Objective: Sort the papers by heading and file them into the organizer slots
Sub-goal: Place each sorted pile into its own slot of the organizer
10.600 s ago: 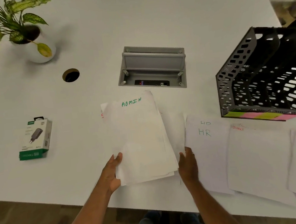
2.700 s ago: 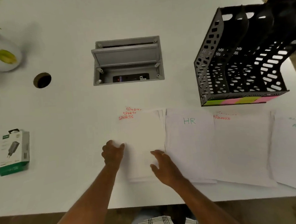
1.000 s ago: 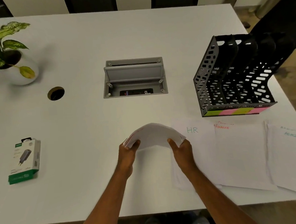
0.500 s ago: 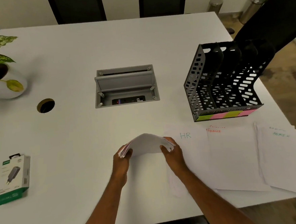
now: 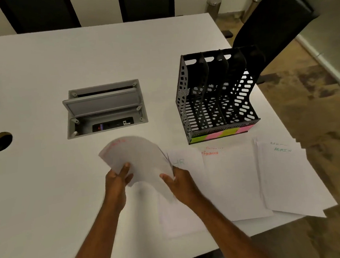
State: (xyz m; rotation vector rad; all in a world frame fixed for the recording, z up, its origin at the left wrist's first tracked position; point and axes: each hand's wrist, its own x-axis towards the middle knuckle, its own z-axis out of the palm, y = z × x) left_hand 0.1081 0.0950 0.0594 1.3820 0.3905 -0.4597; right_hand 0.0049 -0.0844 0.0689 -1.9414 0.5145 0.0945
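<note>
Both hands hold a bowed stack of white papers (image 5: 139, 157) with a red heading, lifted off the table. My left hand (image 5: 117, 178) grips its left edge and my right hand (image 5: 177, 180) grips its right edge. To the right three piles lie flat on the table: the HR pile (image 5: 182, 208), the FINANCE pile (image 5: 233, 180) and the ADMIN pile (image 5: 287, 177). The black mesh organizer (image 5: 217, 97) stands behind them with several empty slots and coloured labels along its front.
A grey open cable box (image 5: 103, 108) is sunk into the white table (image 5: 49, 197) behind the held stack. A round cable hole (image 5: 0, 141) lies at the far left. A black chair (image 5: 272, 21) stands behind the organizer. The table's right edge runs close to the ADMIN pile.
The red-headed stack was gathered off the table and lifted, bowed between both hands; it has now swung up and right. The view has shifted, so the plant and charger box are out of frame.
</note>
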